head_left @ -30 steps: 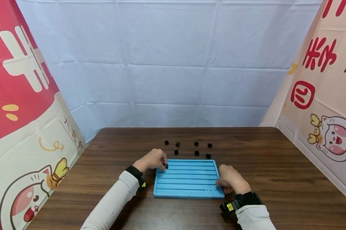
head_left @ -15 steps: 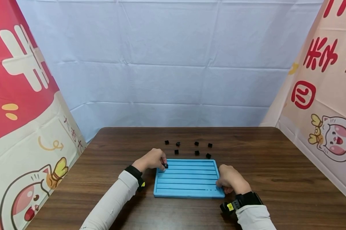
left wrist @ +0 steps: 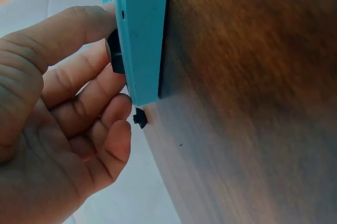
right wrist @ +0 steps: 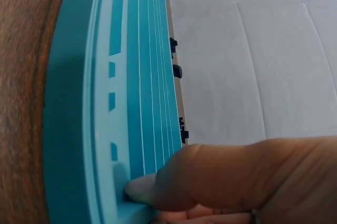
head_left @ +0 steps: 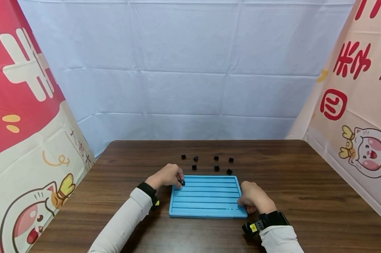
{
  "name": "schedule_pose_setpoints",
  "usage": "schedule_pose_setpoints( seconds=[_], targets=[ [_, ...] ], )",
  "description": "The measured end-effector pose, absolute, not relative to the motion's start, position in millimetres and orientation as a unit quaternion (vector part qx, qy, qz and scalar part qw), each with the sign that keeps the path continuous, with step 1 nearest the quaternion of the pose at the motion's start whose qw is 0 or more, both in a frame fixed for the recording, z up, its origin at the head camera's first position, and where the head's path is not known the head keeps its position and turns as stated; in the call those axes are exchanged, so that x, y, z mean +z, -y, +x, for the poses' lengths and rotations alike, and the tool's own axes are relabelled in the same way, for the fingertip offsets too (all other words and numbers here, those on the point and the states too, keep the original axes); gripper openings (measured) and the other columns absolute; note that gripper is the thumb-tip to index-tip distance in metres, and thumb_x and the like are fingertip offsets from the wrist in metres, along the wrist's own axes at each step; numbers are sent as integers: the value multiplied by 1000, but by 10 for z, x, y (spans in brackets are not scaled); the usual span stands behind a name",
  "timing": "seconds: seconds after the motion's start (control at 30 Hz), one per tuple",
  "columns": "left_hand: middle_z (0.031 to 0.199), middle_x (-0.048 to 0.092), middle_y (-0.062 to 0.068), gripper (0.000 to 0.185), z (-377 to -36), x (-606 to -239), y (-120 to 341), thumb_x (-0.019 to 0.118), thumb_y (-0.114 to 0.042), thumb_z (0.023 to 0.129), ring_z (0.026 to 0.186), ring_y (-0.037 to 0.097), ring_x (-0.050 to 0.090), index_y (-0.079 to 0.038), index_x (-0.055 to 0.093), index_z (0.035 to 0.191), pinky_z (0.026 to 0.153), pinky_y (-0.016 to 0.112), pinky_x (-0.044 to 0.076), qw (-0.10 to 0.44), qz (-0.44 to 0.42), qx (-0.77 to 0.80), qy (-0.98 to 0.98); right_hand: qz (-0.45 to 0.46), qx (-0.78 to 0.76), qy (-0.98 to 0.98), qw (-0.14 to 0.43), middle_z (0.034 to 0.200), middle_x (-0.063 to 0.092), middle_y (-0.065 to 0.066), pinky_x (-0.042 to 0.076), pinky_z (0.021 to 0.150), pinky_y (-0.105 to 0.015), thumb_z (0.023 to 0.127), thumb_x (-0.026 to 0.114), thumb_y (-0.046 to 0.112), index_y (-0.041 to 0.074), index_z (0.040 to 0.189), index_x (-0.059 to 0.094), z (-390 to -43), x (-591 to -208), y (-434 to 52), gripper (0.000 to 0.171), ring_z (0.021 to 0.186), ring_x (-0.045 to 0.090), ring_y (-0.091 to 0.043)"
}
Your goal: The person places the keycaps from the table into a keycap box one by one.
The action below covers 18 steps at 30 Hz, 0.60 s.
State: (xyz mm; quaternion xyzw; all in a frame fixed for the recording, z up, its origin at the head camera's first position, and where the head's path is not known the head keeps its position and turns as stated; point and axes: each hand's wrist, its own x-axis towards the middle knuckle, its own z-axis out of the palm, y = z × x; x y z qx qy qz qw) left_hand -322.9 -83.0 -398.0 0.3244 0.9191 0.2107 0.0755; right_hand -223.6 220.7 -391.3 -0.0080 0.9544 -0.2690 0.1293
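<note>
A blue grooved tray [head_left: 206, 196] lies on the table. At its far left corner my left hand [head_left: 168, 175] pinches a small black keycap [head_left: 182, 182] between thumb and fingers. In the left wrist view that keycap [left wrist: 115, 53] is against the tray's upper side, partly covered by the fingertips. My right hand [head_left: 255, 198] grips the tray's right edge near the front corner. In the right wrist view its thumb [right wrist: 152, 190] presses on the rim, with the other fingers mostly hidden beneath.
Several loose black keycaps [head_left: 216, 168] lie in two rough rows on the brown wooden table [head_left: 139, 154] just beyond the tray. A pale cloth [head_left: 190, 91] hangs behind the table, and printed cloths [head_left: 351, 151] hang at both sides.
</note>
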Motion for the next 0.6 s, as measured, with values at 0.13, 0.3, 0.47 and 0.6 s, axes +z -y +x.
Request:
schedule_pose_setpoints(
  seconds=[0.13,0.3,0.47,0.6],
  targets=[
    [84,60,1,22,-3230,-3973,835,80,-16,74,78,13,55,-10,68,92,67,29,49,73,326,209,-919,-9,-268,-955,130,45,53,-9,45,36,-27,78,65,-3,-2,70,59,-2237,-3920,-2209,10,37,52,-17],
    [90,61,0,23,-3232,-3966,828,76,-22,79,84,15,57,-12,68,98,70,32,49,65,326,206,-920,-9,-268,-955,129,45,52,-9,45,36,-27,78,64,-4,-2,69,59,-2236,-3919,-2211,10,37,51,-16],
    [97,61,-1,25,-3238,-3951,820,74,-26,80,90,17,58,-12,68,101,74,33,50,46,331,204,-920,-8,-268,-955,128,44,53,-9,45,36,-27,77,64,-4,-2,70,59,-2238,-3918,-2208,9,37,52,-17],
    [106,58,3,32,-3227,-3903,815,73,-28,80,104,25,54,-10,67,106,84,42,46,24,335,192,-922,-6,-269,-955,129,45,53,-9,45,36,-27,77,64,-4,-2,70,59,-2242,-3920,-2205,9,37,52,-17]
  ],
)
